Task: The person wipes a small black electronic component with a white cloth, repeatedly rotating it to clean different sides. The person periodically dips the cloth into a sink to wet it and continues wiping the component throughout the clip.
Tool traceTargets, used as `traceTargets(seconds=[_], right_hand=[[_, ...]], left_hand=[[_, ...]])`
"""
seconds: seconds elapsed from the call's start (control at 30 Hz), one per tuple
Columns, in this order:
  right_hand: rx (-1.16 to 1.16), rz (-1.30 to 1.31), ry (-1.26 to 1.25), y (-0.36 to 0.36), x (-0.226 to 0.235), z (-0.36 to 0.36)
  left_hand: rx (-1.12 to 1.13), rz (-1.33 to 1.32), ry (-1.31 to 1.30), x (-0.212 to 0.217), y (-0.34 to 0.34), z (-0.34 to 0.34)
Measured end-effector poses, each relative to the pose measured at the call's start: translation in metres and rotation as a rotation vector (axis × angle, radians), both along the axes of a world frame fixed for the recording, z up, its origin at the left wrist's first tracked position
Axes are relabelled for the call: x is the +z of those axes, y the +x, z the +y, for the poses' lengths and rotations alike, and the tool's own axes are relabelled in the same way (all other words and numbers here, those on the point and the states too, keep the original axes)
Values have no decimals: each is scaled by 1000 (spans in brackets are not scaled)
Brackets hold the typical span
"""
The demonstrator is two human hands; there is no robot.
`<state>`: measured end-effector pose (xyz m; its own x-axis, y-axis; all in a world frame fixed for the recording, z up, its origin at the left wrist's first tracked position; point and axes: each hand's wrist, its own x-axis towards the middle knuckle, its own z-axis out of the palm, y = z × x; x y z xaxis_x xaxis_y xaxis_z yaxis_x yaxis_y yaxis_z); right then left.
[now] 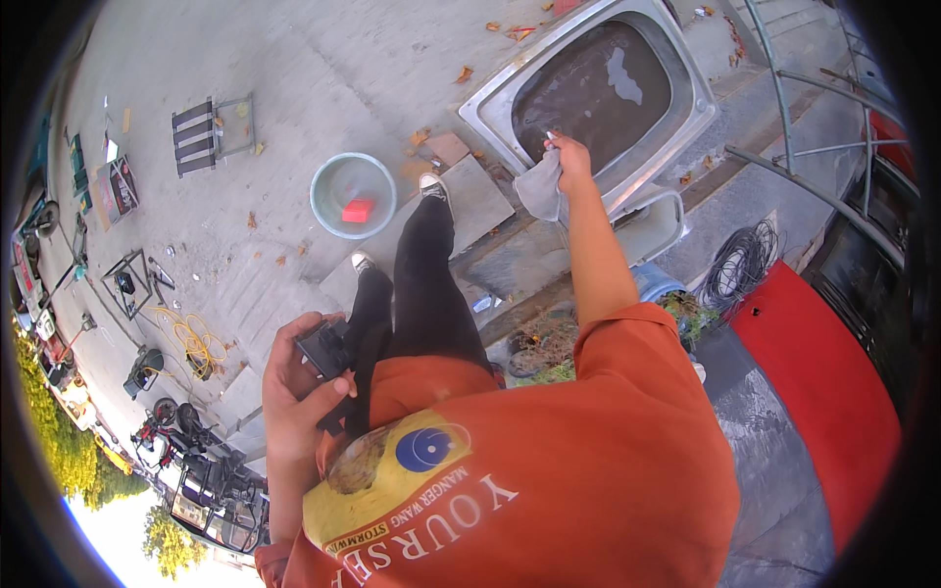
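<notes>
My left hand (292,377) is closed around a small black box-shaped device (325,349) close to my waist, with a black strap hanging beside it. Farther ahead on the right, my right arm stretches out to the near rim of a metal sink (497,108). In my right hand (571,165) a thin pale grey cloth (538,189) is gripped and hangs down over the rim. Murky brown water (578,93) fills the basin, with a pale patch on its surface. Part of the cloth is hidden by my fingers.
A light blue round tub (316,211) with a red block (358,211) in it stands left of my feet. Metal pipes (823,191), a wire coil (737,263) and a red panel (818,392) lie right. A folding stool (196,137) and yellow cable (201,343) are left.
</notes>
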<state>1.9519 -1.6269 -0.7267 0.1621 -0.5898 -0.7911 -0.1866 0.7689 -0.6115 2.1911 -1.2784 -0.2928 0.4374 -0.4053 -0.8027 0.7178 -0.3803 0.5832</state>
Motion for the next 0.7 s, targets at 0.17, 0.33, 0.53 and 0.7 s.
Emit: traceTargets(seconds=[0.17, 0.33, 0.53, 0.7], right_hand=[[-8, -161, 21, 20, 126, 38], [-26, -156, -16, 23, 169, 51], [289, 38, -247, 35, 218, 48], [392, 17, -380, 49, 267, 53]], left_hand=[[-22, 17, -64, 10, 3, -7], [-21, 4, -127, 18, 4, -3], [46, -34, -228, 38, 4, 3], [14, -92, -360, 47, 9, 32]])
